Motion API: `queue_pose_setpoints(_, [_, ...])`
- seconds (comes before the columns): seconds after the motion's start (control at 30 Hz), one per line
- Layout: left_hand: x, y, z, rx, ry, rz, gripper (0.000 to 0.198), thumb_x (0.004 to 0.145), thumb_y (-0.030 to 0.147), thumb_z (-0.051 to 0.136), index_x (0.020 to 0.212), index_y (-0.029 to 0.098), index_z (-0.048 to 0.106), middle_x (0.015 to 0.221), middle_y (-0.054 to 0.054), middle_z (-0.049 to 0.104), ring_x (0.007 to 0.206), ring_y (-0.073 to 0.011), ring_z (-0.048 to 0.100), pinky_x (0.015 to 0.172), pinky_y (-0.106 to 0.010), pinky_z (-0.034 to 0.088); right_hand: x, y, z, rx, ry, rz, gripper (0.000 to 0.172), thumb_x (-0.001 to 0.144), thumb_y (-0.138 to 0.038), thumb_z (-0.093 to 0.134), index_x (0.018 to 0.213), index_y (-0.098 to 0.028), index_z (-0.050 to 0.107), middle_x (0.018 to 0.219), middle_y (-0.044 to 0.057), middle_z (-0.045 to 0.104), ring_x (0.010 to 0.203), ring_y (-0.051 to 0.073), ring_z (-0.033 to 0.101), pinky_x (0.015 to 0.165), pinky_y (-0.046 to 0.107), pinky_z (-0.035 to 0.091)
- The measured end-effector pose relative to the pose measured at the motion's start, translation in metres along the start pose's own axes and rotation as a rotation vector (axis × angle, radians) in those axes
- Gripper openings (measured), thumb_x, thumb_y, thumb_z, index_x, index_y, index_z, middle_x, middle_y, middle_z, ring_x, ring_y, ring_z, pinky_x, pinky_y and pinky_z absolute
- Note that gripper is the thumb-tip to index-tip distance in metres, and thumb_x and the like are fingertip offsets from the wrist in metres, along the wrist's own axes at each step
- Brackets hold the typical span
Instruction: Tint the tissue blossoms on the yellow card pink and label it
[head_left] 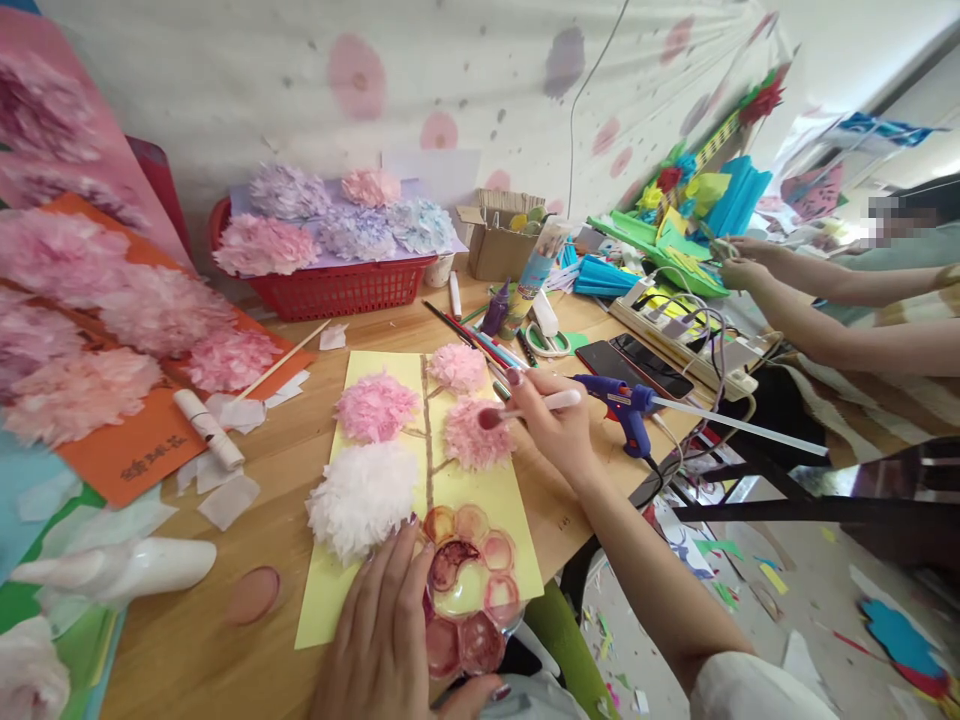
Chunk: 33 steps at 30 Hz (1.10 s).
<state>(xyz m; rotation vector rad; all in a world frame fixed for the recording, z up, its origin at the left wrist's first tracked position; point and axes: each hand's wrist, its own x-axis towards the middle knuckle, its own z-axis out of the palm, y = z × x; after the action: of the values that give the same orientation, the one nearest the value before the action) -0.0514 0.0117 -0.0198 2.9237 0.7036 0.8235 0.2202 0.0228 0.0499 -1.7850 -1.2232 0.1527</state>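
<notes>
In my right hand (551,420) is a small brush (564,400) with a white handle, pinched between the fingers. Its dark pink tip touches or hovers just over a pink paper flower (474,440) on a yellow sheet (360,620). My left hand (379,620) lies low over that sheet, fingers and thumb curved around the left side of a clear flower-shaped paint palette (499,550) with reddish paint in its wells. Just above the left fingertips sits a white paper flower (364,500). Two more pink flowers and a brown drawn stem are on the sheet.
A blue glue gun (622,405) lies right of my right hand, near phones (637,365) and a power strip (675,330). A red basket (337,290) of paper flowers stands behind. At left lie a white bottle (142,568) and an orange card (135,450). Another person's hands (739,265) work at right.
</notes>
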Motion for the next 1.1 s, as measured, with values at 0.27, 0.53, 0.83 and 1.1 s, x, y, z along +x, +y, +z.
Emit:
queue_pose_setpoints(0.27, [-0.001,-0.001,-0.001,0.008,0.021,0.026,0.092,0.083,0.07,0.06,0.139,0.0,0.044,0.136,-0.024,0.06,0.126,-0.0354,0.057,0.102,-0.045,0.05,-0.001,-0.002,-0.002,0.025,0.043,-0.008,0.055,0.096,-0.053,0.05,0.052,-0.02,0.051,0.05,-0.001,0.049,0.05,0.011,0.042,0.051,0.028,0.029])
queue_pose_setpoints(0.53, [-0.003,-0.002,0.001,0.006,0.019,-0.001,0.093,0.082,0.071,0.06,0.143,0.004,0.041,0.139,-0.022,0.059,0.127,-0.0339,0.057,0.098,-0.044,0.052,-0.006,-0.011,-0.004,0.128,0.097,0.077,0.057,0.096,-0.052,0.05,0.049,-0.02,0.057,0.048,0.001,0.055,0.048,0.012,0.046,0.05,0.027,0.034])
queue_pose_setpoints(0.83, [-0.006,-0.001,0.003,0.003,0.016,-0.015,0.096,0.081,0.072,0.06,0.145,0.004,0.039,0.142,-0.022,0.057,0.128,-0.0349,0.057,0.098,-0.045,0.053,-0.007,-0.008,-0.005,0.051,-0.119,0.044,0.056,0.096,-0.053,0.047,0.053,-0.019,0.059,0.053,0.002,0.059,0.05,0.012,0.046,0.051,0.027,0.033])
queue_pose_setpoints(1.1, [-0.004,-0.001,0.002,-0.015,-0.005,-0.029,0.093,0.083,0.068,0.061,0.148,0.007,0.034,0.146,-0.022,0.053,0.13,-0.0366,0.055,0.097,-0.047,0.054,-0.029,-0.009,-0.018,0.102,-0.211,-0.005,0.056,0.095,-0.052,0.052,0.051,-0.019,0.058,0.05,0.0,0.051,0.049,0.011,0.04,0.05,0.027,0.031])
